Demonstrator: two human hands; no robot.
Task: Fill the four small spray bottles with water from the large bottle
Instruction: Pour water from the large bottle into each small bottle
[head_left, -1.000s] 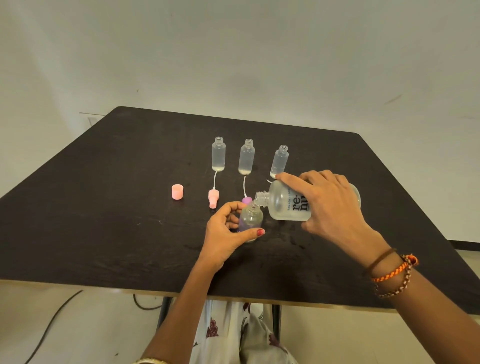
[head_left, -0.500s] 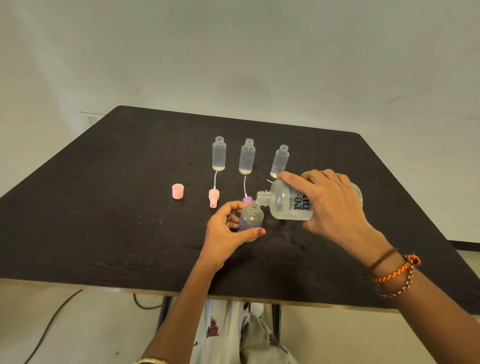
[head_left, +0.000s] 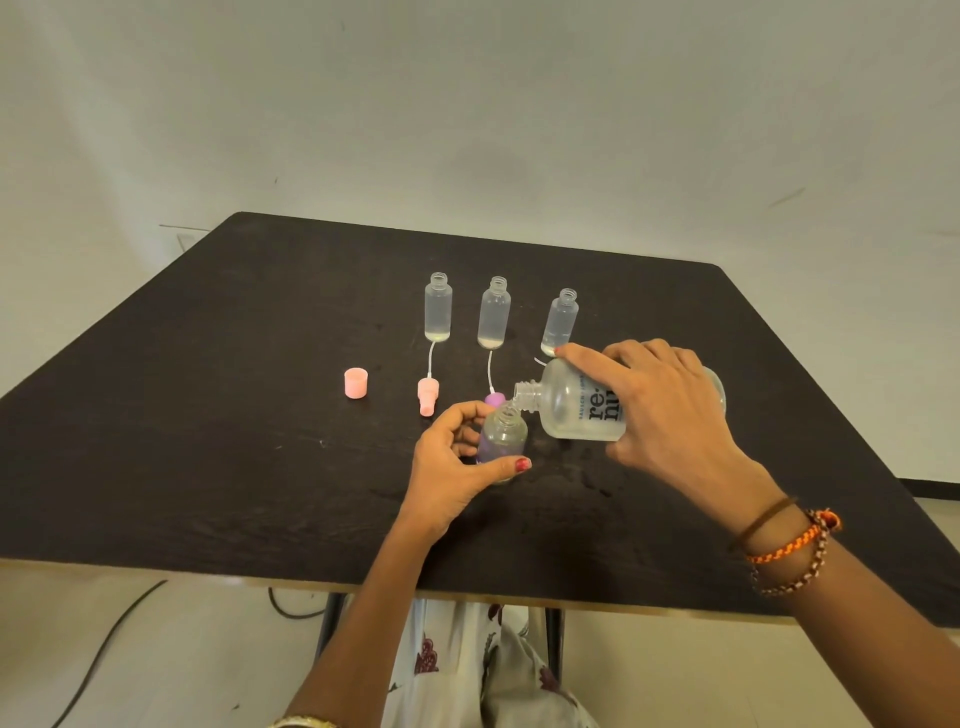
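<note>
From the head camera, a dark surface (head_left: 208, 415) stands in front of a pale wall. The right hand (head_left: 670, 410) is wrapped around the large bottle (head_left: 576, 405) and holds it tipped on its side above the surface. The bottle's open neck points left and sits right over the mouth of a small spray bottle (head_left: 503, 439). The left hand (head_left: 457, 467) holds that small bottle upright on the surface, with the thumb in front and the fingers curled behind it. It has a purple tint low down.

Farther back, three more small bottles stand upright in a row with no tops on: the left one (head_left: 438, 307), the middle one (head_left: 494, 313) and the right one (head_left: 560, 322). Each has a little water at the bottom.

A pink spray top (head_left: 428, 395) with a thin white tube lies in front of the left one. A purple spray top (head_left: 494, 399) lies just behind the left hand's fingers. A pink cap (head_left: 356, 383) stands alone to the left. Bracelets (head_left: 789, 551) are on the right wrist.
</note>
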